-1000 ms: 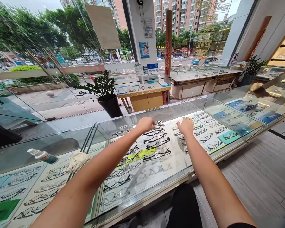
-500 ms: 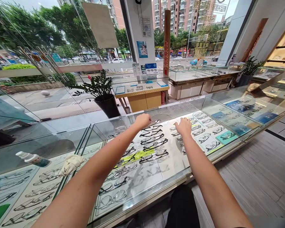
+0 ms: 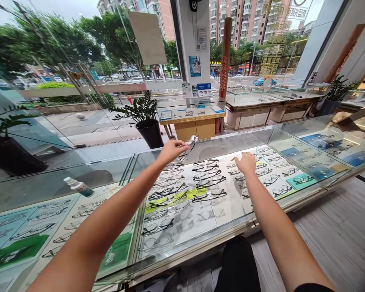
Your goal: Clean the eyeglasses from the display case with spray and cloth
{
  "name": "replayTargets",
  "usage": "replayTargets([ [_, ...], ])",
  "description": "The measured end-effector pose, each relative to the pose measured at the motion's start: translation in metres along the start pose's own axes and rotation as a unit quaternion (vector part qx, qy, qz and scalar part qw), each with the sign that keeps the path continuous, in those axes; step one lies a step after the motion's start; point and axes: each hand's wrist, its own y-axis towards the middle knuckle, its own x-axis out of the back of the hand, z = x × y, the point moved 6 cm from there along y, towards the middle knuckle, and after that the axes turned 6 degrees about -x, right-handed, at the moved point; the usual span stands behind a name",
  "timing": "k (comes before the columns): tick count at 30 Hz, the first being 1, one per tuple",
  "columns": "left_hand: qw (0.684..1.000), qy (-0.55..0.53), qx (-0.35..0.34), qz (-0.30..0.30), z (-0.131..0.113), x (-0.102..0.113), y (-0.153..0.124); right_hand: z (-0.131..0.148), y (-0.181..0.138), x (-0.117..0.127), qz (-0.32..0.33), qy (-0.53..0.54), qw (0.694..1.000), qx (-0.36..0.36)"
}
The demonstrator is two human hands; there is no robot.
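My left hand (image 3: 172, 151) is closed, pinching a dark-framed pair of eyeglasses (image 3: 189, 148) above the far side of the glass display case (image 3: 182, 241). The lenses of that pair are hard to make out. My right hand (image 3: 245, 163) holds nothing; its thumb stands apart from its fingers. It is over the case beside a column of glasses, and whether it touches the glass I cannot tell. Between my hands, dark-framed glasses (image 3: 209, 196) lie in rows on a white base with a yellow-green patch (image 3: 197, 192).
A white-capped spray bottle (image 3: 79, 186) stands on the case to the left; a pale cloth (image 3: 114, 189) is mostly behind my left forearm. Beyond the case are a potted plant (image 3: 149, 132) and a yellow cabinet (image 3: 187, 130). More cases continue to the right.
My left hand has lifted the eyeglasses up from the row. My right hand keeps nearly the same place on the case. The view has swung left.
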Motion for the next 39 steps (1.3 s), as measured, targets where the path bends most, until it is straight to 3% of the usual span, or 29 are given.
replayTargets([
  [4, 0.978, -0.186, 0.033, -0.091, 0.036, 0.053, -0.065, 0.016, -0.009, 0.018, -0.007, 0.015, 0.999, 0.036],
  [6, 0.961, -0.233, 0.050, -0.144, 0.060, 0.072, -0.095, 0.048, -0.020, 0.026, -0.006, 0.030, 0.992, 0.120],
  [9, 0.936, -0.280, 0.071, -0.200, 0.099, 0.087, -0.129, 0.110, -0.044, 0.026, 0.037, 0.027, 0.963, 0.266],
  [14, 0.920, -0.301, 0.086, -0.236, 0.138, 0.093, -0.150, 0.172, -0.062, 0.015, 0.072, -0.013, 0.956, 0.284],
  [21, 0.913, -0.328, 0.067, -0.233, 0.132, 0.093, -0.150, 0.197, -0.074, 0.030, 0.076, 0.007, 0.962, 0.263],
  [25, 0.896, -0.382, 0.052, -0.218, 0.121, 0.088, -0.150, 0.244, -0.108, 0.034, 0.094, 0.099, 0.948, 0.288],
  [27, 0.884, -0.418, 0.054, -0.201, 0.116, 0.084, -0.152, 0.276, -0.139, 0.027, 0.135, 0.175, 0.923, 0.316],
  [29, 0.871, -0.452, 0.066, -0.182, 0.112, 0.080, -0.154, 0.305, -0.171, 0.016, 0.245, 0.372, 0.844, 0.298],
  [31, 0.859, -0.480, 0.079, -0.160, 0.109, 0.076, -0.156, 0.326, -0.197, 0.007, 0.305, 0.470, 0.778, 0.285],
  [32, 0.854, -0.491, 0.085, -0.150, 0.107, 0.074, -0.157, 0.331, -0.207, 0.004, 0.315, 0.495, 0.760, 0.281],
  [34, 0.851, -0.500, 0.090, -0.133, 0.105, 0.071, -0.159, 0.335, -0.217, 0.001, 0.311, 0.518, 0.745, 0.281],
  [39, 0.867, -0.478, 0.086, -0.111, 0.101, 0.067, -0.162, 0.321, -0.218, 0.004, 0.290, 0.531, 0.746, 0.279],
])
